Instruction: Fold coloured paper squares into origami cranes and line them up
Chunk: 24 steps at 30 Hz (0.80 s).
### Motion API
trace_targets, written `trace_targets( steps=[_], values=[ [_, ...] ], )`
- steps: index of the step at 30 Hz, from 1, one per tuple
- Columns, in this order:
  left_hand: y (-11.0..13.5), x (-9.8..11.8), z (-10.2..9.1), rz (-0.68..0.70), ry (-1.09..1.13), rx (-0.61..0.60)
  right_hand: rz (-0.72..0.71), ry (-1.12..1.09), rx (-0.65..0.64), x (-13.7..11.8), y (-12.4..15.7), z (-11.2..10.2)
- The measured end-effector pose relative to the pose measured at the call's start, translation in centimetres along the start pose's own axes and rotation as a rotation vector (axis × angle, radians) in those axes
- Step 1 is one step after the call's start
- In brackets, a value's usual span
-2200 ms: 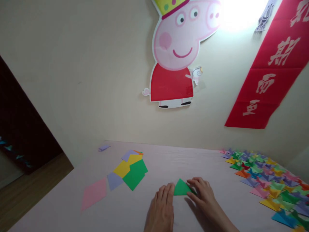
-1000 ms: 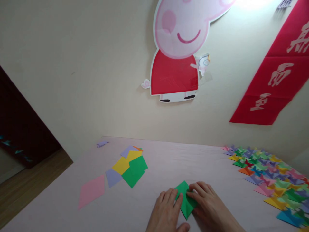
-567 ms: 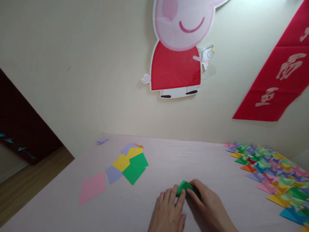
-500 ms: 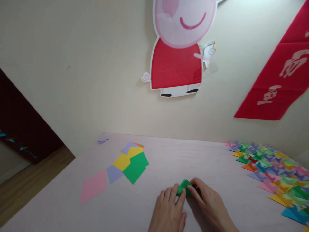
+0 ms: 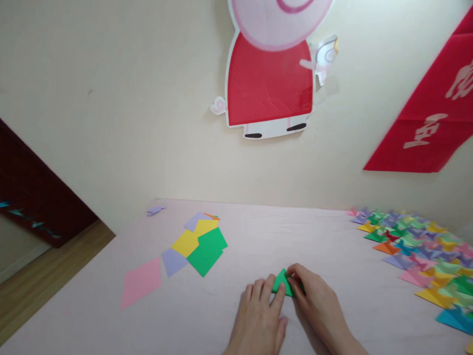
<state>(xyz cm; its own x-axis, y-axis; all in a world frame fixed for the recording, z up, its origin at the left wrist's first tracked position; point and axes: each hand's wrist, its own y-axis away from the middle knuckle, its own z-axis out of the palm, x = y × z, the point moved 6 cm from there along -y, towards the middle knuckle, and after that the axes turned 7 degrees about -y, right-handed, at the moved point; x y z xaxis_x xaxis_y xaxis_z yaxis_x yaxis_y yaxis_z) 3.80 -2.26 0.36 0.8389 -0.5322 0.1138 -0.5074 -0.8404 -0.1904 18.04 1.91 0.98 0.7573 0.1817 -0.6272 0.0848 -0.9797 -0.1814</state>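
Observation:
A small piece of green folded paper [image 5: 281, 281] lies on the pale pink cloth in front of me, creased into a triangle with its tip pointing away. My left hand [image 5: 258, 310] rests flat at its left side, fingers spread, the index and middle fingertips pressing on the paper and the thumb apart from it. At the right edge, my right hand [image 5: 318, 301] pinches the paper between thumb and fingers. Those fingers hide the right corner of the fold.
Loose paper squares, among them green [image 5: 205, 256], yellow [image 5: 186, 243] and pink [image 5: 142, 282], lie to the left. Rows of folded paper pieces [image 5: 421, 251] cover the right side. One purple folded piece [image 5: 155, 210] lies far left. A wall bounds the cloth-covered surface [image 5: 177, 325].
The green paper now shows a flatter, clearer triangle. My right fingers have curled in closer on its right side. My left hand stays nearly in place, and the view has tilted slightly down.

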Motion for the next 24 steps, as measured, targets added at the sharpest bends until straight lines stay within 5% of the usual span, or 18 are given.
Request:
trace_targets(
  steps=[24],
  values=[
    [-0.1, 0.5, -1.0, 0.035, 0.020, -0.026, -0.019, -0.012, -0.007, 0.4, -0.2, 0.5]
  ],
)
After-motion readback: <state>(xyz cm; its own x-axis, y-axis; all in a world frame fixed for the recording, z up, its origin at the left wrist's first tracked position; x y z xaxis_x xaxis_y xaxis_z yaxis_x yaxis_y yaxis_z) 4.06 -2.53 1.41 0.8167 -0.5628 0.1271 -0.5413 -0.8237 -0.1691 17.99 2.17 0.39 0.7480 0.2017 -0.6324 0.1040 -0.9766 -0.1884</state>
